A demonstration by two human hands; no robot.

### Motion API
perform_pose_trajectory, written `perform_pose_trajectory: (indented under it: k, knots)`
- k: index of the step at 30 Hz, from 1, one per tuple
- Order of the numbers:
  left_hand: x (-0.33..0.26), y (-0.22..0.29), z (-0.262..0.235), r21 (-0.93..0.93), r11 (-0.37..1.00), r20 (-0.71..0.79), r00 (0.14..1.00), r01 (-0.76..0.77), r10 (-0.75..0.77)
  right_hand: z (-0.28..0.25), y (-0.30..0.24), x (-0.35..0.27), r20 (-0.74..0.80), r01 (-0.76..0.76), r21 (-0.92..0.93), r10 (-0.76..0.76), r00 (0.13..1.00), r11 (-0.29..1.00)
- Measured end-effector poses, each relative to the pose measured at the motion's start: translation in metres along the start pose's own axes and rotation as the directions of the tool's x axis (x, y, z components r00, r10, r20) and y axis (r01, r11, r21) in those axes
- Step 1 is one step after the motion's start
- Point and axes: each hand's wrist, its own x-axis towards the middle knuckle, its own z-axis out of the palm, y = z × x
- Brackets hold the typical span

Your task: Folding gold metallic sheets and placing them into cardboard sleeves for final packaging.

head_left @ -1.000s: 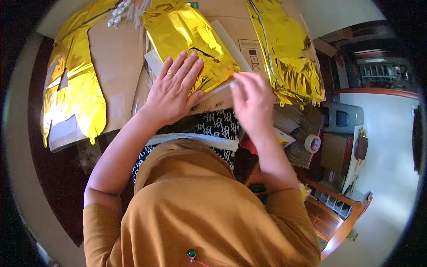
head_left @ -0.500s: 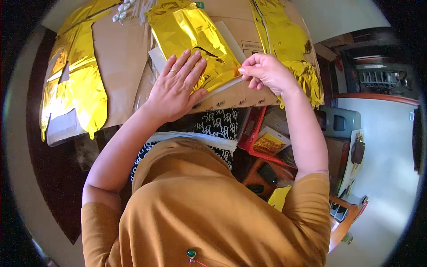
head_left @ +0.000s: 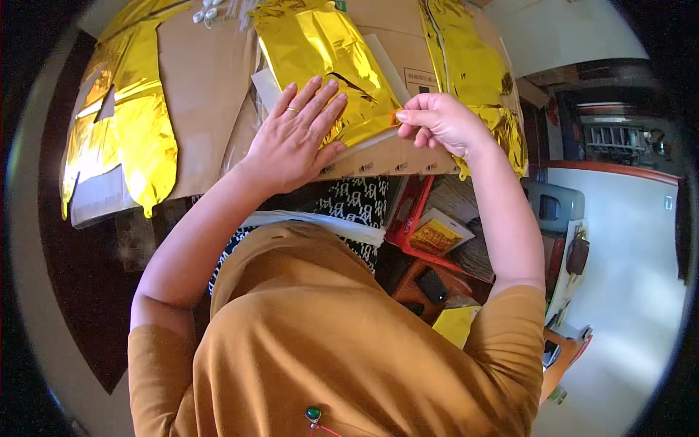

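Biggest stuff first: pale wall (head_left: 619, 218) way off to the right of the middle foil, and the cardboard-topped counter (head_left: 200, 95) running under and all around it. The middle foil (head_left: 328, 54) is shiny gold and lies flat on a white board (head_left: 384, 62) that pokes out past its left, right and near edges. More gold foil hangs out on both sides of it, the left piece (head_left: 142, 116) and the right piece (head_left: 470, 62).

Main change from a second ago is the right hand (head_left: 437, 124): it was a blur by the middle foil's near right corner, now it's sharp, thumb and forefinger pinching that corner. Left hand (head_left: 295, 142) hasn't really budged, open and flat on the foil's near left part. With the right forearm swung outward, the tape roll that showed before is covered, and you can see more of the red tray (head_left: 413, 211) below the foil's near right corner, plus a dark phone-like thing (head_left: 432, 285) further down. Tiniest bit: some white beady lumps (head_left: 210, 13) up left of the foil.
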Motion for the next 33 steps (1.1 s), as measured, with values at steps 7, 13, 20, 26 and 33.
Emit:
perform_pose_trajectory:
  k: [7, 13, 20, 26, 33]
  knots:
    - [0.000, 0.000, 0.001, -0.019, 1.000, -0.022, 1.000, 0.000, 0.000, 0.000, 0.006, 0.002, -0.027, 0.015, 0.050, -0.014, 1.000, 0.999]
    - [0.000, 0.000, 0.000, -0.023, 1.000, -0.027, 1.000, 0.000, 0.000, 0.003, 0.009, 0.002, -0.105, 0.051, 0.131, -0.037, 0.994, 0.990]
    - [0.000, 0.000, -0.001, -0.013, 1.000, -0.035, 0.999, 0.005, -0.005, 0.019, 0.007, -0.003, -0.212, 0.127, 0.207, -0.082, 0.974, 0.970]
    - [0.000, 0.001, 0.001, -0.018, 1.000, -0.038, 0.999, 0.011, -0.012, 0.025, 0.010, -0.001, -0.276, 0.182, 0.203, -0.122, 0.953, 0.962]
    - [0.001, 0.003, -0.002, -0.004, 0.999, 0.020, 0.999, 0.044, -0.044, 0.029, 0.019, 0.004, -0.332, 0.237, 0.260, -0.143, 0.932, 0.936]
